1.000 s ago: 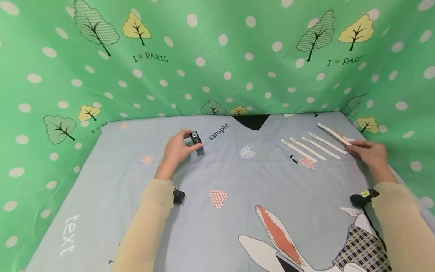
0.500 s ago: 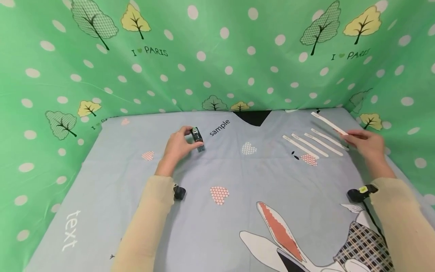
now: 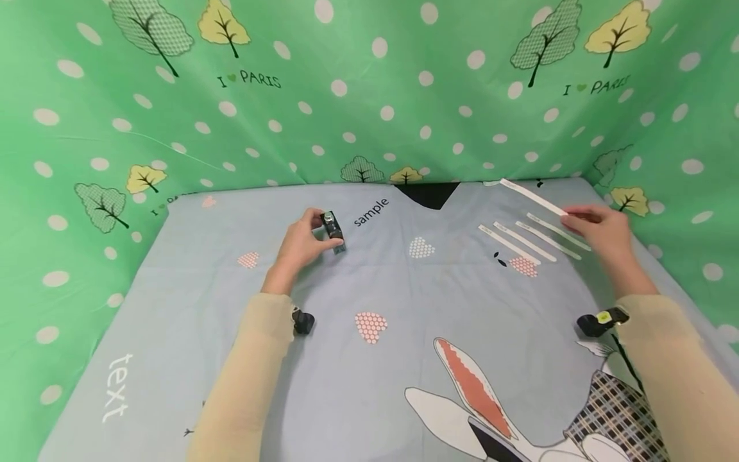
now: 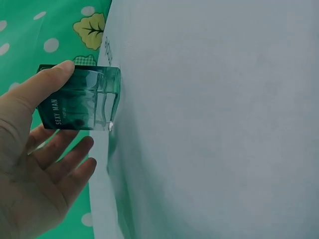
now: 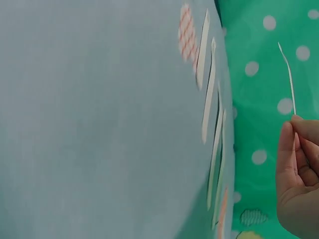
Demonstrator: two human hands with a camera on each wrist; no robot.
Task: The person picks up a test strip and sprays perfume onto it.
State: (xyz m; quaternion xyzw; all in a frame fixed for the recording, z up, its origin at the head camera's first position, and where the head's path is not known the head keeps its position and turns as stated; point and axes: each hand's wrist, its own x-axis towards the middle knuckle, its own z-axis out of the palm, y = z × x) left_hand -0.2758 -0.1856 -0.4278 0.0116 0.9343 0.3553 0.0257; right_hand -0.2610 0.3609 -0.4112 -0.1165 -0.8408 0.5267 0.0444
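My left hand (image 3: pixel 297 245) holds a small perfume bottle (image 3: pixel 333 230) above the cloth-covered table. In the left wrist view this bottle (image 4: pixel 102 97) is green glass, dark at one end, lettered "SEXY MAN"; the thumb lies on one side and fingers on the other. At the far right, my right hand (image 3: pixel 603 232) pinches one end of a white paper test strip (image 3: pixel 532 196), raised over the table and pointing away to the left. The right wrist view shows this strip (image 5: pixel 290 79) edge-on and slightly bent. Several similar strips (image 3: pixel 509 244) lie side by side below it.
A pale blue cloth (image 3: pixel 329 385) printed with hearts, words and a rabbit covers the table. Green dotted fabric (image 3: pixel 404 96) hangs behind it and at both sides. A black wrist camera (image 3: pixel 303 322) is on the left wrist, another camera (image 3: pixel 600 322) on the right.
My right hand has lifted the strip off the table and carried it leftward and away from me. The left hand stays nearly in place with the perfume bottle.
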